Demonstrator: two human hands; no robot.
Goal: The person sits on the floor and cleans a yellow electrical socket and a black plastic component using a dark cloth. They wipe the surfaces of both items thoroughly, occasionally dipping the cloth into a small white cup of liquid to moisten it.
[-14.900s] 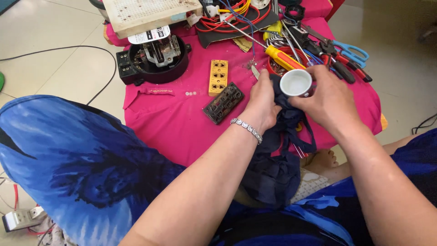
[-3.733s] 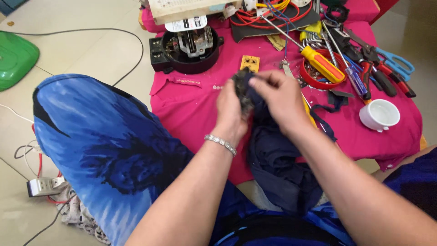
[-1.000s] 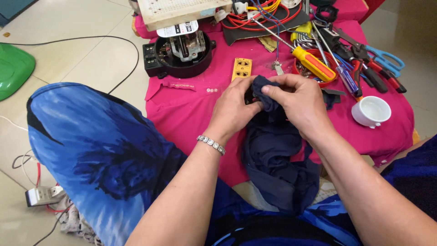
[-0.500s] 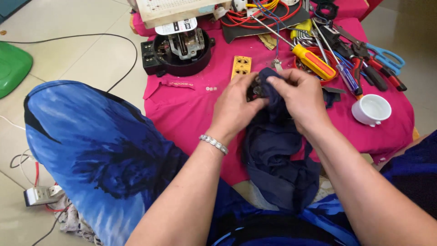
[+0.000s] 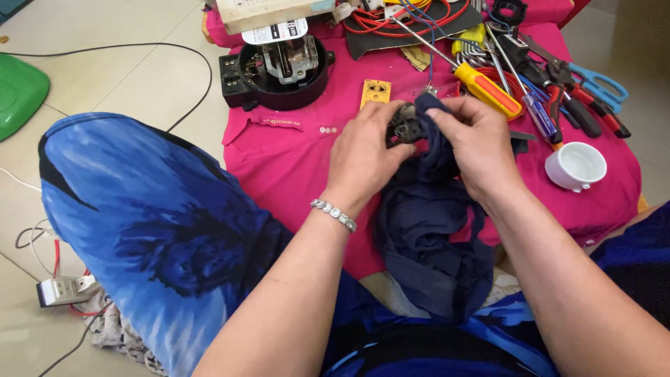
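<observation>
My left hand grips a small dark rectangular part over the pink cloth. My right hand presses a fold of dark navy rag against that part, fingers closed on the fabric. The rest of the rag hangs down between my forearms toward my lap. A beaded bracelet sits on my left wrist.
On the pink cloth lie a yellow socket block, a black round motor housing, a white cup, a yellow-handled screwdriver, pliers, scissors and red wires. A green object and cables lie on the floor at left.
The white cup left my right hand and now stands at the right. The dark part was picked up off the cloth, and both hands now work the rag over it.
</observation>
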